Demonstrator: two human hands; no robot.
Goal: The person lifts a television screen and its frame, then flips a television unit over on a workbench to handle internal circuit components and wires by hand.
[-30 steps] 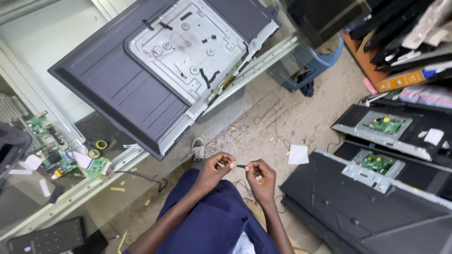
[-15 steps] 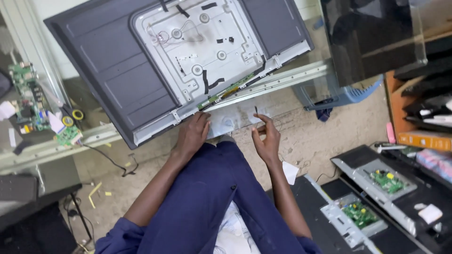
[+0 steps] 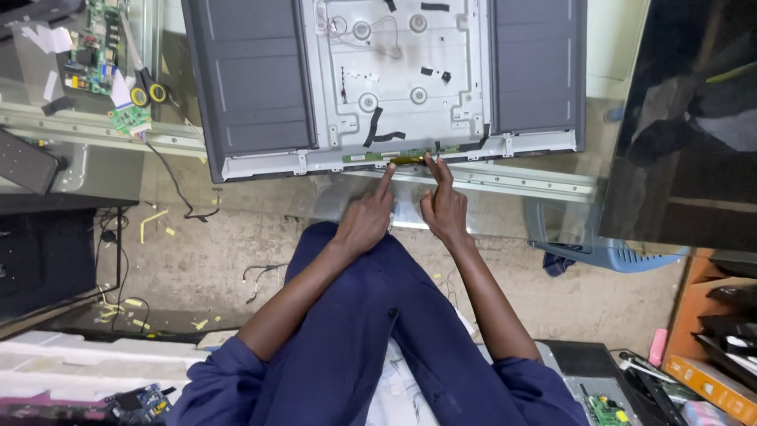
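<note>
Your left hand (image 3: 364, 222) and right hand (image 3: 443, 207) each point one finger at the thin green circuit strip (image 3: 402, 157) on the near edge of the one open TV panel (image 3: 252, 87) on the desk (image 3: 95, 130). Other fingers curl, holding nothing. It looks thin and easy to break; touch its edges.

Glass bench (image 3: 95, 170): television panel (image 3: 260, 87) face-down, circuit boards (image 3: 91, 47), scissors (image 3: 146, 91).

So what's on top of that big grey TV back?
On the TV back sits a pale metal plate with black tape strips and a thin wire. Both index fingers touch the yellow strip at its lower edge. Whatever lies beneath the plate is covered.
</note>
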